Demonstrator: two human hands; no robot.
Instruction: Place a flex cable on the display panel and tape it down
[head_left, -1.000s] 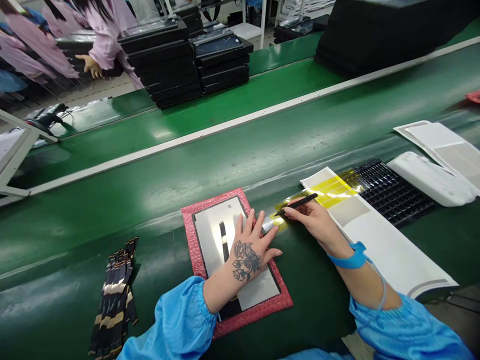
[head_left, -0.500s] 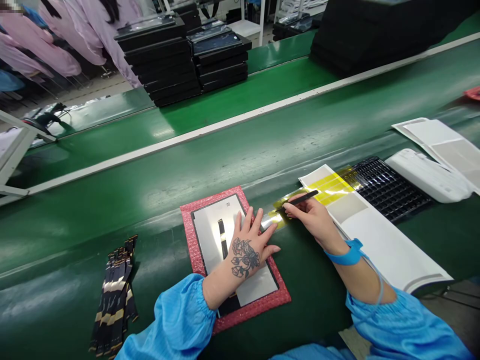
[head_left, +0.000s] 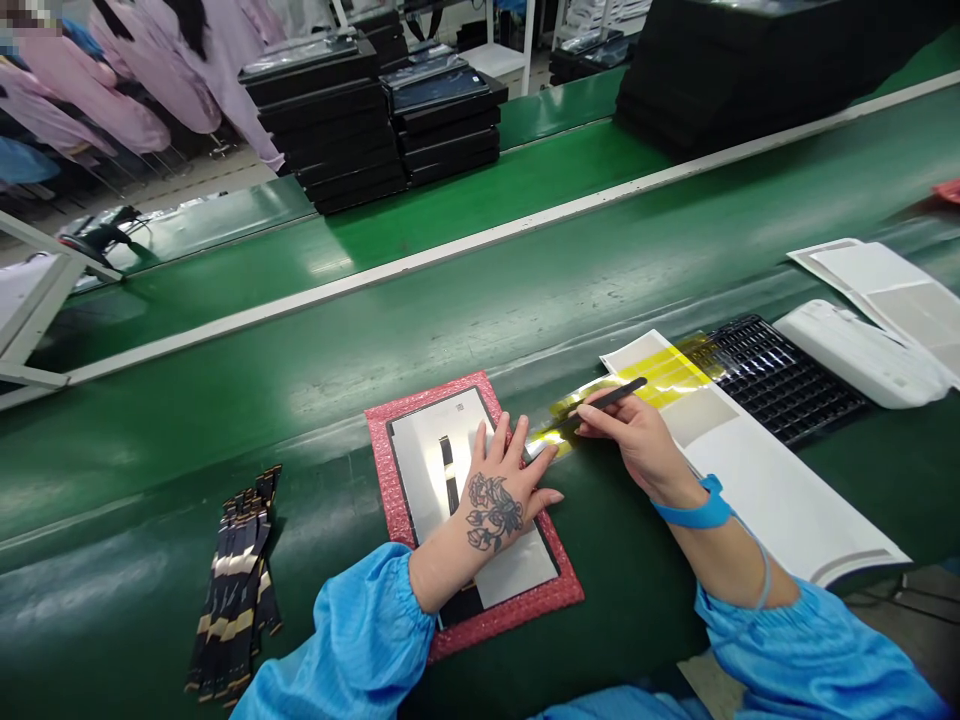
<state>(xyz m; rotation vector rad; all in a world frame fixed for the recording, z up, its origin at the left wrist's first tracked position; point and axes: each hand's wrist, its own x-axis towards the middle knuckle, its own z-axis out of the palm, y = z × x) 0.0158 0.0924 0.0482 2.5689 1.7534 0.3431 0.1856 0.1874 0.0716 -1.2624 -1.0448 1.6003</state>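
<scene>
The left hand (head_left: pixel 499 490) lies palm down with its fingers spread, gripping nothing; it rests over the panel (head_left: pixel 517 580), which sits beneath it on red wrap (head_left: pixel 386 480). A dark strip (head_left: pixel 448 468) lies on the panel, just left of that hand's fingers.

The right hand (head_left: pixel 634 440) is closed in a pinch on a slim black tool (head_left: pixel 626 392), its tip end pointing towards the left fingertips. Whether it is tweezers or a pen cannot be told. Yellow film (head_left: pixel 553 440) lies between the two hands; whether the tool has hold of it is unclear. Right of the right hand are a white sheet (head_left: pixel 780 500) and, beyond that, a black tray (head_left: pixel 787 385). A pile of flat cables (head_left: pixel 232 590) lies on the table left of the left sleeve (head_left: pixel 367 620).

As a judgement, the film could crease or cling to the left fingertips, since they are so near it. Too much weight from the left palm could mark the panel or shift it on its wrap, and a brush of the fingers could nudge the dark strip. A slip of the tool could scratch the panel's edge or jab a finger. The cord at the right wrist (head_left: pixel 765 575) could catch the sheet and drag it.
</scene>
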